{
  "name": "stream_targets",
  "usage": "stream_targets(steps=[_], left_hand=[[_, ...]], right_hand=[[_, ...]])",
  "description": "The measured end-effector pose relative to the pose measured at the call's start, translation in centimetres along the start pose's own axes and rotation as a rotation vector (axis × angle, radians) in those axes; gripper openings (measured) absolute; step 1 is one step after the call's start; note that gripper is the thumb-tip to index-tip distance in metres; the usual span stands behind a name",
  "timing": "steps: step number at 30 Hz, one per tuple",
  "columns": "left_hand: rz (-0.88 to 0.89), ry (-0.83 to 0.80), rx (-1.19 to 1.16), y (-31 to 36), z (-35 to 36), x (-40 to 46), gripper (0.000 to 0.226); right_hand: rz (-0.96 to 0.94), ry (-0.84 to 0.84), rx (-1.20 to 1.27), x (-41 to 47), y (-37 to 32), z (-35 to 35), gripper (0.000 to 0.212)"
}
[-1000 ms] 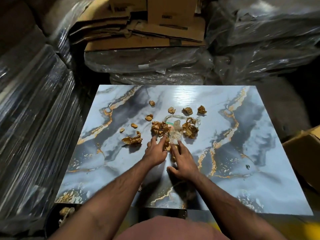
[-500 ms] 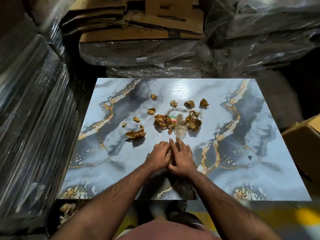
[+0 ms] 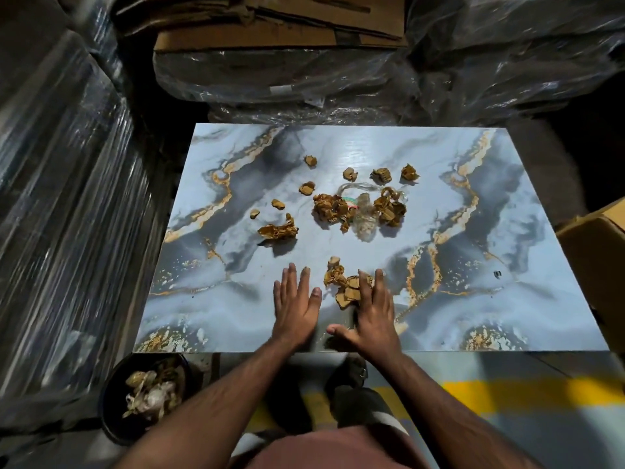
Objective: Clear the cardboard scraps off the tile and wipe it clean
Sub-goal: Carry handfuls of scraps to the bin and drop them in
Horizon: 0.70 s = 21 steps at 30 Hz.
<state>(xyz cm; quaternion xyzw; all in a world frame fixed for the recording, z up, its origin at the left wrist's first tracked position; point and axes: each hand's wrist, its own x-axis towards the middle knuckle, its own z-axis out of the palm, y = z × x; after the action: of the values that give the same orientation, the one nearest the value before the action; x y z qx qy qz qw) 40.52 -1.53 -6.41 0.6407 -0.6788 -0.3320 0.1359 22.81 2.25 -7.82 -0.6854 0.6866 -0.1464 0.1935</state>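
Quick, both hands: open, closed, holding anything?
Left hand: open, flat on the tile.
Right hand: open, straight fingers on cardboard scraps.

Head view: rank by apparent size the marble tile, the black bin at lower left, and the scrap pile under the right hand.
1. Marble tile, by far the largest.
2. Black bin, though it sits lower than the tile, so its true size is unsure.
3. Scrap pile, partly covered by the right hand.

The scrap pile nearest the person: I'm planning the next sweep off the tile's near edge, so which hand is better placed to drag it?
Probably the right hand: its fingers already lie on the scrap pile. The left hand lies flat on bare tile beside it.
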Motion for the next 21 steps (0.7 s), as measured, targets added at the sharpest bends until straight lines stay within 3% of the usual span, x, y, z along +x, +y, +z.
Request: stream_targets(steps=[4, 13, 15, 18, 21], left_hand=[[0.003, -0.079, -0.048, 2.9, 1.4, 1.6, 0.069], [0.046, -0.295, -0.284, 9.8, 3.3, 6.4, 0.054], [0.04, -0.31, -0.405, 11.3, 3.7, 7.2, 0.054], [0.049, -0.294, -0.504, 13.3, 4.6, 8.6, 0.055], [0.144, -0.085, -0.244, 14.7, 4.9, 10.3, 0.059]], right_hand=[[0.052, -0.016, -0.044, 0.4, -1.3, 1.1, 0.132], [0.207, 0.084, 0.003, 5.0, 0.0, 0.5, 0.083], [0.233, 0.095, 0.006, 6.0, 1.6, -0.5, 0.082], [0.276, 0.097, -0.052, 8.1, 4.0, -1.9, 0.086], [0.29, 0.049, -0.057, 10.4, 6.4, -3.5, 0.096]])
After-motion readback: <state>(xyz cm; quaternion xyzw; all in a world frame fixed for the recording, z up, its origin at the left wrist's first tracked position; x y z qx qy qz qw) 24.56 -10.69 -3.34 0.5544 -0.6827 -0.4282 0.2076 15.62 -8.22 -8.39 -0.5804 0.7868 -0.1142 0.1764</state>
